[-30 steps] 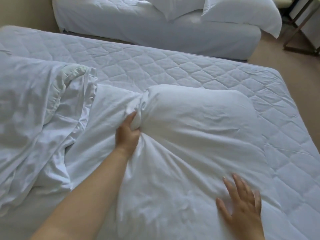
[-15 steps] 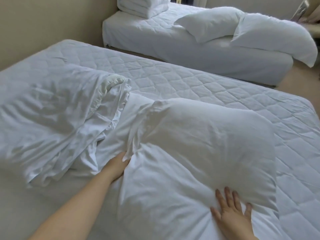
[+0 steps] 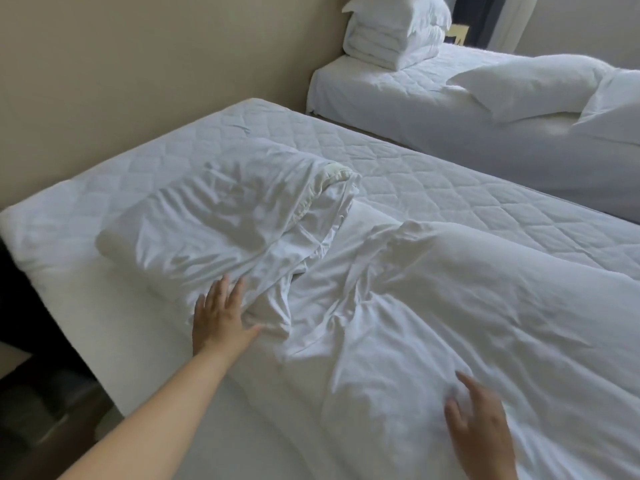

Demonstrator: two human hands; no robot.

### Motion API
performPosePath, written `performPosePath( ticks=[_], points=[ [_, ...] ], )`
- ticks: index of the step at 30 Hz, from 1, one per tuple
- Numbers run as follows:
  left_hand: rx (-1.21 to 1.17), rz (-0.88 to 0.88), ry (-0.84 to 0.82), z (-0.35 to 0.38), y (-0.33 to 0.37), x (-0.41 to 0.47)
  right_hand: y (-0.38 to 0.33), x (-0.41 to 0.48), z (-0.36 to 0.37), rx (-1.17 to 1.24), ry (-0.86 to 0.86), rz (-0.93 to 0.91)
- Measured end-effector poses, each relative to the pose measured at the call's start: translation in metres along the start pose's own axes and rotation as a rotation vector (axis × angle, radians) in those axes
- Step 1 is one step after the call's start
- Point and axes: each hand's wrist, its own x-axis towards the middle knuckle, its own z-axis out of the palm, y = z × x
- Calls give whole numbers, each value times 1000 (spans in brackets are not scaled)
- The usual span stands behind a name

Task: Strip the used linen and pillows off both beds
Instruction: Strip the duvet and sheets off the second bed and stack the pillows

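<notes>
White linen lies crumpled across the near bed (image 3: pixel 450 188), whose quilted pad shows bare beyond it. The left hand (image 3: pixel 221 317) lies flat with its fingers (image 3: pixel 235 292) straight and spread apart, gripping nothing. Its fingertips touch the lower edge of a bundled sheet (image 3: pixel 225 223), which rises just past them toward the wall (image 3: pixel 138 81), and the thumb points across to a loose fold of the same cloth. The right hand (image 3: pixel 481 420) is blurred, but its fingers (image 3: pixel 465 382) look apart and relaxed, resting on the near corner of the pillow (image 3: pixel 485 289); whether they press I cannot tell. The pillow stretches away ahead and to the right of those fingertips, its slack case bunched between the two hands. Well beyond both sets of fingertips stands the far bed (image 3: pixel 398 95), with a folded stack (image 3: pixel 394 36) at its wall end and far pillows (image 3: pixel 526 84) lying to the right of that.
</notes>
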Motion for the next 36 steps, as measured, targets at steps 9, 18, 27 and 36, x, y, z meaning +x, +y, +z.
performPosePath(
  ticks=[9, 18, 27, 36],
  points=[
    [49, 154, -143, 13, -84, 110, -225, 71, 151, 354, -247, 52],
    [-197, 621, 166, -2, -99, 113, -296, 128, 191, 782, -367, 567],
    [-349, 733, 17, -4, -103, 102, -278, 96, 175, 796, -66, 299],
    [-167, 659, -157, 31, -74, 85, -238, 82, 154, 499, -227, 377]
  ],
)
